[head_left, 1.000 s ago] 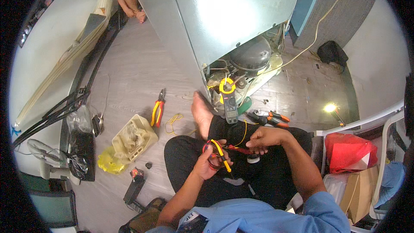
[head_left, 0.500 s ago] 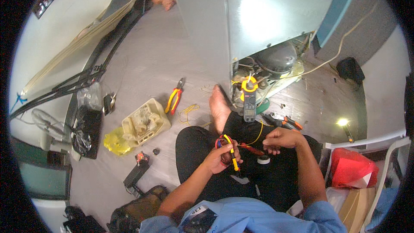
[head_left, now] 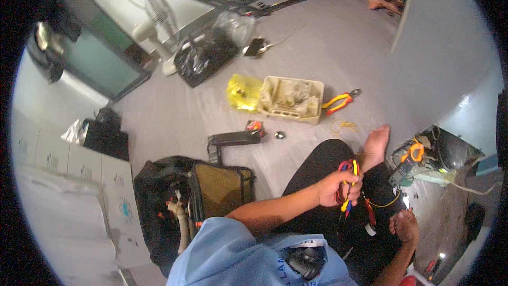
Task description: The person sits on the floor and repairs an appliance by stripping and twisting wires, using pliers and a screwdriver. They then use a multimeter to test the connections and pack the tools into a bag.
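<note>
I sit on the floor with my bare foot (head_left: 375, 145) stretched out. My left hand (head_left: 336, 186) is shut on a pair of pliers (head_left: 348, 180) with red, yellow and blue handles, held over my black-trousered lap. My right hand (head_left: 405, 225) is lower and to the right with its fingers curled, apart from the pliers. What it holds is hidden. A thin yellow wire (head_left: 385, 204) and a red wire (head_left: 369, 207) run between the two hands. A clamp meter (head_left: 410, 161) with an orange jaw lies by the open base of a grey appliance (head_left: 450, 47).
On the floor ahead are a beige tray (head_left: 291, 98), a yellow bag (head_left: 244, 92), red-and-yellow pliers (head_left: 341, 101) and a small black device (head_left: 233, 139). An open tool bag (head_left: 211, 193) is at my left. A fan (head_left: 159, 16) and a black bag (head_left: 203, 55) are farther off. Another person's foot (head_left: 381, 0) shows at the top.
The view has swung left, so the appliance now sits at the right edge. My right hand has come away from the pliers and dropped lower. My left hand still grips them.
</note>
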Tool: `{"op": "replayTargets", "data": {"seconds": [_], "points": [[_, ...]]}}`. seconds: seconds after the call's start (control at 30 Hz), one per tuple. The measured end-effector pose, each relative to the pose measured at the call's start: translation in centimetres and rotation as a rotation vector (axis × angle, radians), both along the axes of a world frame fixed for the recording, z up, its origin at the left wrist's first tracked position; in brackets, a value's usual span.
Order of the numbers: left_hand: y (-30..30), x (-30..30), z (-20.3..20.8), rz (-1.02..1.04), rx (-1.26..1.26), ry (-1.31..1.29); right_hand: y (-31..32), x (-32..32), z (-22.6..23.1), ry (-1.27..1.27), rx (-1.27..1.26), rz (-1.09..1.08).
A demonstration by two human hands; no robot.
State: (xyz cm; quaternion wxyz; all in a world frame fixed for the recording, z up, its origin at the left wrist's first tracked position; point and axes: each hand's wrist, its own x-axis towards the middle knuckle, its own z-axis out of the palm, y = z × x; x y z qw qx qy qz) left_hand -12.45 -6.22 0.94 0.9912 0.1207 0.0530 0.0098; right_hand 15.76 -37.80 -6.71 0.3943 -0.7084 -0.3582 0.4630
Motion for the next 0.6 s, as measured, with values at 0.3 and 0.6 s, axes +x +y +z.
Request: {"op": "replayTargets", "data": {"seconds": [0.3, 0.6], "points": [[23.7, -12.5, 15.8, 0.464, 1.774, 0.822, 3.2, -3.2, 4.8, 0.377, 0.042, -0.288], [23.6, -23.1, 2.0, -0.654, 2.428, 1.09, 4.2, -3.5, 5.4, 0.341, -0.049, -0.166]]}}
